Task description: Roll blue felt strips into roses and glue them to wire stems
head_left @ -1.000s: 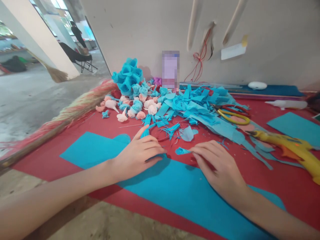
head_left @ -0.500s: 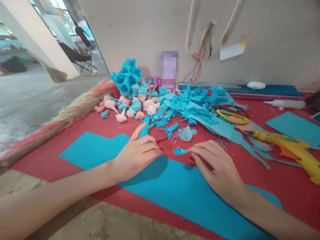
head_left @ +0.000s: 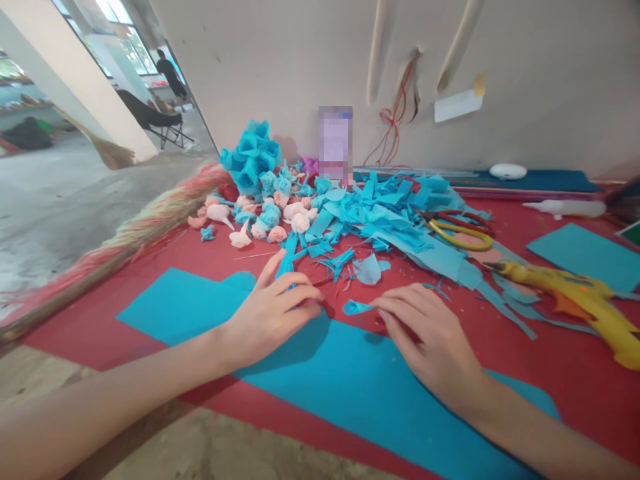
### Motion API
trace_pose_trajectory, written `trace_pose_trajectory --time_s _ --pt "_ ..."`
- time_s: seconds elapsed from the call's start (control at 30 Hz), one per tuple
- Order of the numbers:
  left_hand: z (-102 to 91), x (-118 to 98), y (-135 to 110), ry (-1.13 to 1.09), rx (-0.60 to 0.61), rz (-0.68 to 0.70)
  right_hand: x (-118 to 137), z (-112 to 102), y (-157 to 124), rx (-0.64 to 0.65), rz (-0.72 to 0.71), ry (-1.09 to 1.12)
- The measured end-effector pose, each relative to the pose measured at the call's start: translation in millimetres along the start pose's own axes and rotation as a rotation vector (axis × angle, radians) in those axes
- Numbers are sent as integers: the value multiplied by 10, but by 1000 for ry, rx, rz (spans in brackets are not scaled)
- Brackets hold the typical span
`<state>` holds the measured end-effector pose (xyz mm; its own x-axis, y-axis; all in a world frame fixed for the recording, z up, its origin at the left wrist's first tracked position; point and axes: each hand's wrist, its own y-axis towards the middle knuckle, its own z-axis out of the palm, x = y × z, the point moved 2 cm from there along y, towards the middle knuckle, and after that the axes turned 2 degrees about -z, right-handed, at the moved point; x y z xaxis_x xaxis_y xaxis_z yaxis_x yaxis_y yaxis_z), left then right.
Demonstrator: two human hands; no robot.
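Note:
A small rolled blue paper flower (head_left: 355, 307) points leftward from my right hand (head_left: 425, 327), whose thumb and fingertips pinch its twisted tail. To the left, my left hand (head_left: 283, 310) hovers over a long blue paper sheet (head_left: 350, 373), forefinger raised, other fingers loosely bent and apart, with nothing visible in them. Just beyond its fingertips lie blue paper strips (head_left: 289, 257) and a thin wire (head_left: 255, 255). A cut blue paper petal (head_left: 369, 269) rests on the red table (head_left: 210, 387) between and beyond my hands.
Pink and blue paper rosebuds (head_left: 270, 217) sit behind, beside a blue flower bunch (head_left: 255, 157). A heap of blue paper cuttings (head_left: 385, 207) spreads right. Yellow-handled scissors (head_left: 463, 237), a yellow glue gun (head_left: 565, 293) and a white bottle (head_left: 570, 208) lie at the right. A phone (head_left: 335, 143) stands upright.
The rolled flower has turned slightly in my right fingers, its open end showing more. My left fingers have bent and lifted a little. The distant person has shifted posture.

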<state>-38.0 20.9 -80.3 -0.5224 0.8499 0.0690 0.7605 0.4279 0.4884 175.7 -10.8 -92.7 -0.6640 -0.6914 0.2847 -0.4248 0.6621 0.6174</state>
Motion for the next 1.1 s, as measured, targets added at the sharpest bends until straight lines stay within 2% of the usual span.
trace_pose_trajectory --time_s 0.17,0.4,0.57,0.97,1.1 --pt "13 4 16 -43 7 -22 -11 -10 11 13 9 13" --pt "-23 14 42 -110 7 -131 -19 -13 14 47 20 37" --pt "-27 27 66 -119 52 -183 -21 -14 26 41 35 35" --pt "-69 27 46 -129 -35 -127 -11 -45 38 11 21 13" --pt "-108 13 65 -145 -1 -103 7 -86 47 -1 4 -15"
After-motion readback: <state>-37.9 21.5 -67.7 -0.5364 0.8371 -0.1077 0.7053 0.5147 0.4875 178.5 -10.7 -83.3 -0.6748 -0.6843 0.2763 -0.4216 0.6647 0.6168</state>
